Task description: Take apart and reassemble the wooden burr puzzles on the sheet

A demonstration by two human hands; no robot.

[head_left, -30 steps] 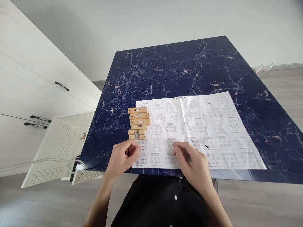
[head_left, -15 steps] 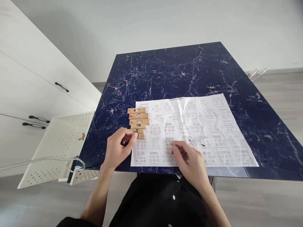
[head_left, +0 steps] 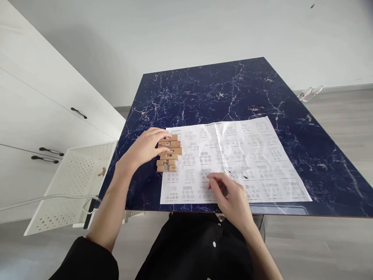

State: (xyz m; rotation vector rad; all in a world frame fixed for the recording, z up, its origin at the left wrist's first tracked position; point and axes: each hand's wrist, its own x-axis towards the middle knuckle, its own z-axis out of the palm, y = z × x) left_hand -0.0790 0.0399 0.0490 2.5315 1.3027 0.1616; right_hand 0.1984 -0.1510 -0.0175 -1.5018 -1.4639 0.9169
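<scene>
Several notched wooden blocks [head_left: 171,156] lie in a stacked row at the left edge of a printed sheet [head_left: 201,165]. Dark markings show on some of them. My left hand [head_left: 142,147] reaches over the left ends of the far blocks, thumb and fingers apart. Its fingertips appear to touch the wood and cover part of the markings; a firm grip cannot be made out. Loosely curled, my right hand [head_left: 230,196] rests at the sheet's near part, thumb close to the index finger. Nothing shows in it.
The blue marble-patterned table [head_left: 198,97] extends beyond the sheet to the wall. A white perforated basket [head_left: 61,206] with a cable across it stands at the left, by white cabinets [head_left: 35,116]. A clear object with red spots [head_left: 310,93] is beyond the right edge.
My left hand has moved from the nearest blocks up to the far ones, its fingers spreading. The nearest block's left part is now uncovered. My right hand has hardly moved.
</scene>
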